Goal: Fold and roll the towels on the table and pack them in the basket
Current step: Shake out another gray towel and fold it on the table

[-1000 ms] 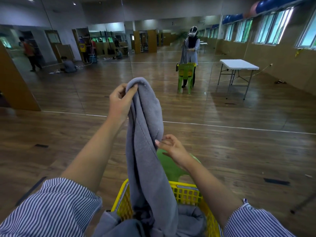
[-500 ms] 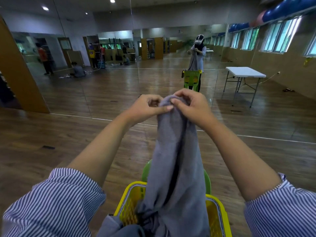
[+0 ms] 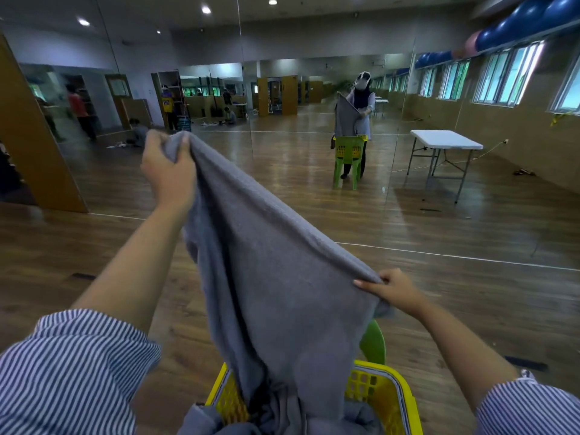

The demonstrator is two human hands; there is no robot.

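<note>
A large grey towel [image 3: 276, 277] hangs stretched between my two hands above a yellow basket [image 3: 405, 400]. My left hand [image 3: 166, 171] grips one top corner, raised high at the left. Lower and to the right, my right hand [image 3: 395, 290] pinches the towel's top edge. The lower end of the towel drops into the basket, where more grey towel [image 3: 216, 425] lies bunched and spills over the near rim. The basket sits on a green plastic chair [image 3: 373, 343], mostly hidden behind the cloth.
A mirror wall ahead reflects me, the towel and the green chair [image 3: 348, 158]. A white folding table [image 3: 445, 142] stands at the right near the windows. Wooden floor lies all around. Other people show in the mirror at the far left.
My hands, together at the towel's top half a second ago, have pulled apart. The right hand slid down and right along the edge, spreading the towel open. The left stayed raised.
</note>
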